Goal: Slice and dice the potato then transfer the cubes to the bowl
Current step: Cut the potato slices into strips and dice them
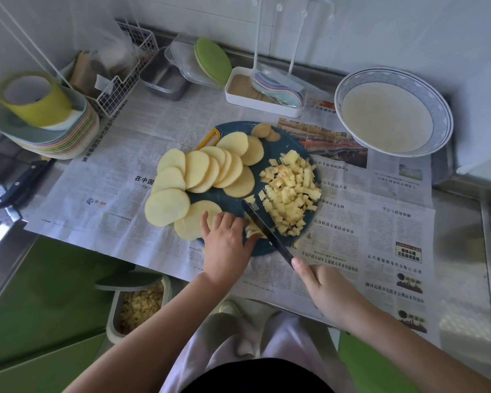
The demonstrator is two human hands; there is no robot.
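Observation:
A round dark blue cutting board (284,143) lies on newspaper. Several pale potato slices (207,171) fan across its left side, and a heap of potato cubes (291,194) covers its right side. My left hand (227,239) presses curled fingers onto a few potato strips (251,231) at the board's near edge. Right beside those fingers, a black-bladed knife (267,231) cuts down into the strips, and my right hand (326,290) grips its handle. A white bowl with a blue rim (391,112) stands at the far right, holding no potato.
A second black knife (23,180) lies at the left counter edge beside a stack of coloured plates (54,131). A wire basket (119,78), a metal tray (162,78) and a white tray (262,95) line the back wall. A bin of potato cubes (139,304) stands on the floor below.

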